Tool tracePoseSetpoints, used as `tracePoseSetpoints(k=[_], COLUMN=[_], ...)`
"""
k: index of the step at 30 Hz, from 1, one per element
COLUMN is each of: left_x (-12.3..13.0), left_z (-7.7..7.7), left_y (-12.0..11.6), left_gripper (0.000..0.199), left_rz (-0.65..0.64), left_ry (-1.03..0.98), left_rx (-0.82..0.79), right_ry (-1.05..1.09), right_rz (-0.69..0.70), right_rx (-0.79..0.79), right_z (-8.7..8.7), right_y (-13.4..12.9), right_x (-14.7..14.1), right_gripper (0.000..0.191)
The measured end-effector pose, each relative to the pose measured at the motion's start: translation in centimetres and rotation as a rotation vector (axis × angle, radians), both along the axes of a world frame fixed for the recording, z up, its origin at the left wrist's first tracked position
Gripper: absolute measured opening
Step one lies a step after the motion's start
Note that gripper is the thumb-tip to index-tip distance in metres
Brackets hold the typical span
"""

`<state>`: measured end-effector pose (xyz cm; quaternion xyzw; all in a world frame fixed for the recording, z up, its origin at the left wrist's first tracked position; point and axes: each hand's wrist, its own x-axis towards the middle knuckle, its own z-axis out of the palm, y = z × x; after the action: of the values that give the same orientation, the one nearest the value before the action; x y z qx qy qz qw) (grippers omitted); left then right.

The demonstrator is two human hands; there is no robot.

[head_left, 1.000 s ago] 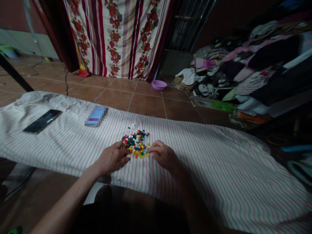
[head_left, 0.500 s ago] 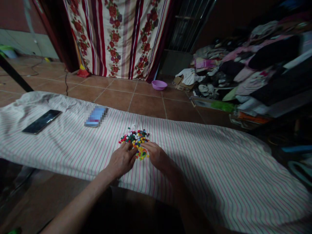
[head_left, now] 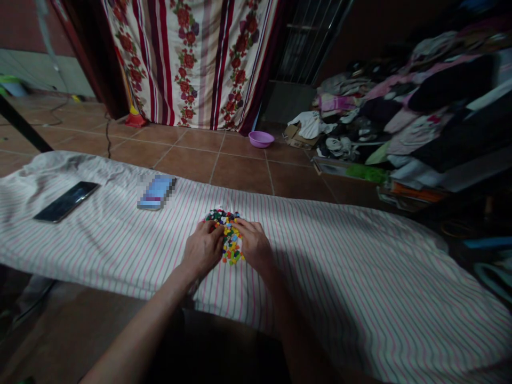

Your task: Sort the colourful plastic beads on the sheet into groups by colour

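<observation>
On the cloth point(head_left: 340, 240), left hand point(head_left: 203, 246) and right hand point(head_left: 256, 244), half-curled, seemingly gather coloured pieces point(head_left: 231, 246); any hold is hidden. Next calls for light pressure.

The left hand point(head_left: 205, 244) and right hand point(head_left: 256, 244) hide some of the colourful pieces point(head_left: 231, 246), which are too small to tell their exact shape; any grip beneath the fingers is hidden too. Pixel blocks blur the blue-screened phone point(head_left: 157, 191). The top edge cuts off the curtain point(head_left: 200, 64), the left edge the striped cloth point(head_left: 340, 256).
</observation>
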<state>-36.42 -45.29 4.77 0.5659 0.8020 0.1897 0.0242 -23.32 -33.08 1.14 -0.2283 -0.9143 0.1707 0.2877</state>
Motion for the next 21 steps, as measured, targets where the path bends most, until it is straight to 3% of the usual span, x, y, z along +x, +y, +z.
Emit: tracePoseSetpoints(k=[4, 11, 15, 21], left_x=[-0.4, -0.2, -0.3, -0.6], left_z=[-0.1, -0.1, -0.1, -0.2], left_y=[0.7, 1.2, 0.3, -2.2], left_gripper=[0.039, 0.037, 0.032, 0.037], left_rz=[0.006, -0.062, -0.163, -0.248], left_ry=[0.03, 0.052, 0.064, 0.133], left_rx=[-0.029, -0.035, -0.007, 0.084], right_ry=[-0.031, -0.022, -0.037, 0.005], right_rz=[-0.029, 0.052, 0.129, 0.168], right_rx=[0.027, 0.029, 0.046, 0.065], right_z=[-0.2, -0.7, -0.8, -0.1], right_y=[-0.6, -0.8, -0.6, -0.3], right_x=[-0.9, -1.2, 0.0, 2.5], right_gripper=[0.053, 0.047, 0.038, 0.042])
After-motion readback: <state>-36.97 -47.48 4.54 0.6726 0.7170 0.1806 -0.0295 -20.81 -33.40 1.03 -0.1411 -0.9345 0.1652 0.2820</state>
